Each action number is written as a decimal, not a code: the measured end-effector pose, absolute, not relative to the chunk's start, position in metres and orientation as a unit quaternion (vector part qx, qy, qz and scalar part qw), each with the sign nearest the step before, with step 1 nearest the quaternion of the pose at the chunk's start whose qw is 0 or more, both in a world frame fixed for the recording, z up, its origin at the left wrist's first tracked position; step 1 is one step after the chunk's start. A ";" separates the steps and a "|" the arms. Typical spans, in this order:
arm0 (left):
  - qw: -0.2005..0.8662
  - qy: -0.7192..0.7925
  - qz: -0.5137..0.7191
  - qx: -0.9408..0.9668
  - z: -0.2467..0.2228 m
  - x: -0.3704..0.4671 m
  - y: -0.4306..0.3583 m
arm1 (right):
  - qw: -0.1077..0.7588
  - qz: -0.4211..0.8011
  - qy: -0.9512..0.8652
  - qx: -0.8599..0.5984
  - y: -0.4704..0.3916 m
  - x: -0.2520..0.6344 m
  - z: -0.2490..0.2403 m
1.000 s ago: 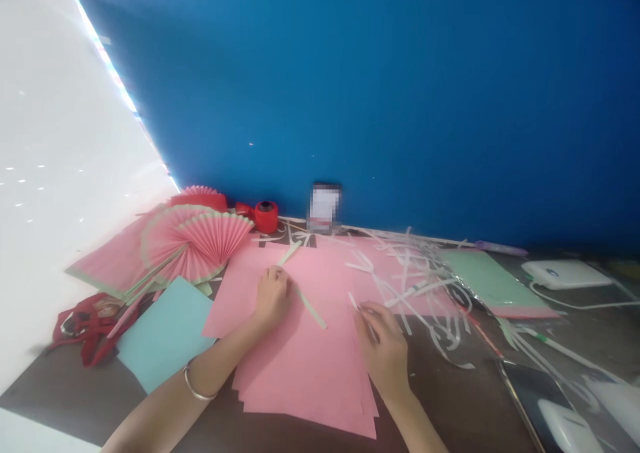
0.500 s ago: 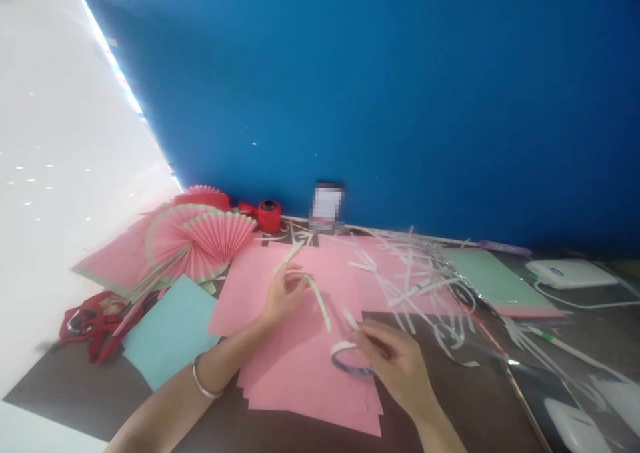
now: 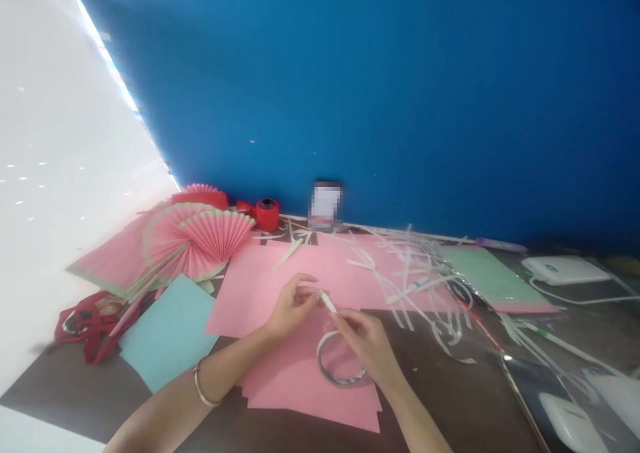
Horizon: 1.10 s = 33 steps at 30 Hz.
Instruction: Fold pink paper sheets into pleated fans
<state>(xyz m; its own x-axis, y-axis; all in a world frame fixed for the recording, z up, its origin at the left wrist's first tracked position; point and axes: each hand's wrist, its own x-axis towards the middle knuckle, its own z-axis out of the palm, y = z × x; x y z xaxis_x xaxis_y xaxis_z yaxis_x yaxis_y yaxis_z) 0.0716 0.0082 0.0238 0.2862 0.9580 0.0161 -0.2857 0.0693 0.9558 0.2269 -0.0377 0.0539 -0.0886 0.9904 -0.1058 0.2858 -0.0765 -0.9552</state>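
Observation:
My right hand (image 3: pixel 367 343) is closed on a narrow roll of white tape (image 3: pixel 324 371), which hangs as a ring below the fingers. A short free end of the tape sticks up from the right fingertips, and my left hand (image 3: pixel 295 306) pinches at its tip. Beneath both hands lie overlapping sheets of pink paper (image 3: pixel 295 389). A pale green paper strip (image 3: pixel 289 253) rests on the far part of these sheets, beyond my left hand.
Pleated pink fans (image 3: pixel 220 236), a red tape roll (image 3: pixel 267 215) and light blue paper (image 3: pixel 170 333) lie left. Tangled white strips (image 3: pixel 405 273), green sheets (image 3: pixel 493 279), a phone (image 3: pixel 537 386) and a white device (image 3: pixel 565 270) lie right. A blue partition (image 3: pixel 350 93) stands behind.
My hands have come together, the left moving down and right, the right moving slightly left and up with the tape roll. The curved pale strip seen at my left fingers no longer shows.

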 end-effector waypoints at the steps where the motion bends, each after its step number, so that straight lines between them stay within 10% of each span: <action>1: 0.647 0.345 0.485 0.476 0.025 0.072 0.008 | 0.370 0.465 -0.570 -0.567 -0.037 0.228 0.053; 33: 0.657 0.333 0.480 0.476 0.038 0.071 0.004 | 0.378 0.437 -0.579 -0.575 -0.036 0.225 0.047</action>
<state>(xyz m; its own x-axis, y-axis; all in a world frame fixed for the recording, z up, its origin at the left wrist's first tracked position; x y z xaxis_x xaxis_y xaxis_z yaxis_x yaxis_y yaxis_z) 0.0709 0.0045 0.0383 0.3160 0.9485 0.0200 -0.3132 0.0844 0.9459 0.2253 -0.0357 0.0474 -0.0528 0.9965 -0.0651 0.3366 -0.0436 -0.9406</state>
